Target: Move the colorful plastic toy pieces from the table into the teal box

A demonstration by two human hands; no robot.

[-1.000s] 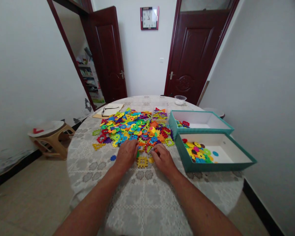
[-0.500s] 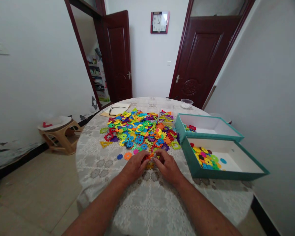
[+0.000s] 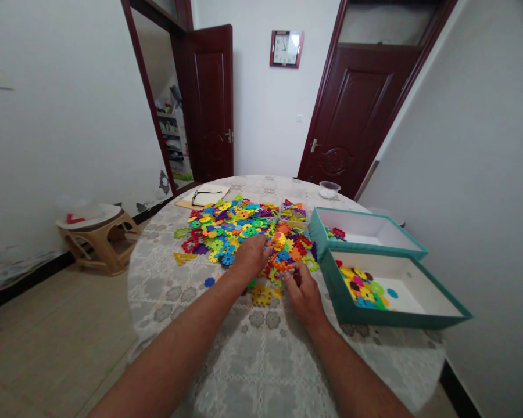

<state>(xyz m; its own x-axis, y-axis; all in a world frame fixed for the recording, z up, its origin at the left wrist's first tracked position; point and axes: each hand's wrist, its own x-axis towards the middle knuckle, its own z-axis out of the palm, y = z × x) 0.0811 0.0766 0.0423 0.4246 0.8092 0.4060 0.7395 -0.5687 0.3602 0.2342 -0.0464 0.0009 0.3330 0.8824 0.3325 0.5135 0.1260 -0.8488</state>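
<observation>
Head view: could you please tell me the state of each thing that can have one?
Left dark wooden door, open.
Right dark wooden door, shut.
Near teal cardboard box, lidless, partly filled.
Far teal cardboard box, lidless, nearly empty.
Colourful plastic pieces pile, loose, spread.
Left hand, flat on pile.
Right hand, fingers curled, grip unclear.

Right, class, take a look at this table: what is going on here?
A person works at a round table. Their left hand lies on a heap of colourful plastic building pieces, while the right hand touches its near edge, beside a yellow grid piece. On the right, the nearer box holds a cluster of pieces, the farther box only a few.
</observation>
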